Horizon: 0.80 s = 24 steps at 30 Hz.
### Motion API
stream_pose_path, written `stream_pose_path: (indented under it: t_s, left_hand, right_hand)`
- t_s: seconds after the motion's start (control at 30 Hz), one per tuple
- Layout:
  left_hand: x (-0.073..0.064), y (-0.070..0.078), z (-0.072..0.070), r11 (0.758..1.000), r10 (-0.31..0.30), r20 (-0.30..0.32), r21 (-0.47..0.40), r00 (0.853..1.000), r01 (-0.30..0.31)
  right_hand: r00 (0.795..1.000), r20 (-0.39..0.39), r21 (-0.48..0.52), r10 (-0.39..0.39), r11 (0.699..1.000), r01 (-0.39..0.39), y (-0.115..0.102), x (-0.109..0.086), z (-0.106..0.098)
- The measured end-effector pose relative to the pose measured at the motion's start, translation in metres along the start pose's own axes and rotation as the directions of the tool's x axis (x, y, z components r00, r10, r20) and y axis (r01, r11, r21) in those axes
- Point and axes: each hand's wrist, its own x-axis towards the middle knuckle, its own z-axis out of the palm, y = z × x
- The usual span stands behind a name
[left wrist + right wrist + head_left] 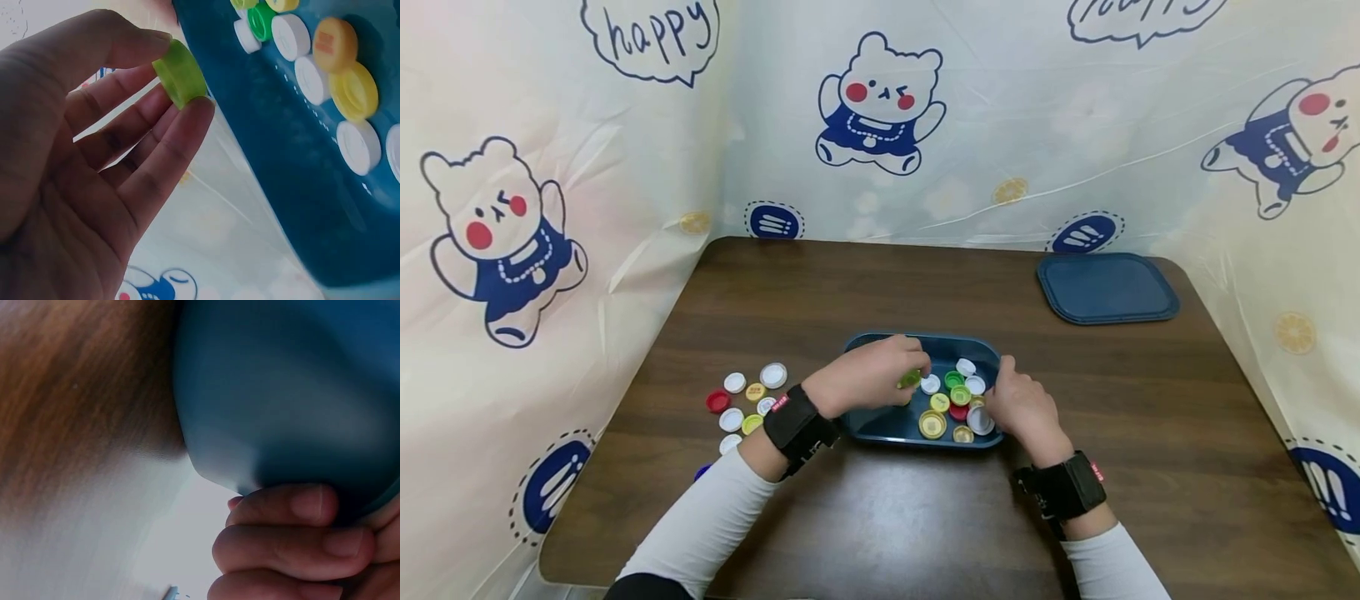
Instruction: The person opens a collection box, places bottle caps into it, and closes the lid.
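Note:
Over the left part of a blue tray [876, 431], my left hand [871, 373] pinches a yellow-green bottle cap [181, 75] between thumb and a fingertip. The other fingers of that hand are spread behind the cap in the left wrist view. My right hand [1024, 407] grips the tray's right end, its fingers [290, 550] curled against the outer wall. Inside the tray lie several bottle caps in white, green, yellow and red, among them a large yellow cap [932, 425] and a red cap [958, 412], mostly in the right half.
Left of the tray, several loose caps lie on the brown table [880, 533], including a red cap [718, 402] and a white cap [773, 375]. A blue cap [702, 472] is partly hidden by the left sleeve. Another blue tray [1108, 287] lies at the back right.

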Motion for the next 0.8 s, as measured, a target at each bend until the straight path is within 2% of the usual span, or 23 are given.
stream_pose_path:
  t_s: [0.23,0.6,0.8]
  left_hand:
    - [0.005,0.006,0.003,1.000,0.027,0.006,0.013,1.000,-0.027]
    - [-0.002,-0.002,0.001,0.997,-0.064,0.008,-0.039,0.998,0.065]
    - [-0.008,-0.005,-0.003,0.996,-0.079,0.000,-0.029,0.997,0.079]
  right_hand:
    - [1.000,0.000,-0.005,-0.010,1.000,0.010,-0.001,0.001,0.000]
    - [1.000,0.002,-0.003,-0.007,1.000,0.007,0.001,0.000,0.000]
    - [1.000,-0.002,0.000,-0.013,1.000,0.013,0.002,0.000,-0.001]
